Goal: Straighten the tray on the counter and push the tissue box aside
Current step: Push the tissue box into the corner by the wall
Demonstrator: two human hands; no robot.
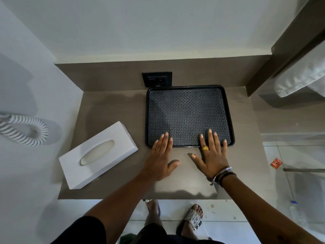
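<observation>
A black rectangular tray (pixel 189 113) with a patterned floor lies on the grey-brown counter (pixel 109 110), its far edge close to the back panel. My left hand (pixel 161 159) and my right hand (pixel 211 154) lie flat with fingers spread, fingertips resting over the tray's near rim. Neither hand holds anything. A white tissue box (pixel 97 156) lies at an angle on the counter's left front part, a hand's width left of my left hand, apart from the tray.
A black wall socket (pixel 157 79) sits in the back panel just behind the tray's left corner. A white coiled cord (pixel 24 129) hangs on the left wall. White bedding (pixel 302 76) is at the right. My sandalled feet (pixel 193 217) stand below the counter's front edge.
</observation>
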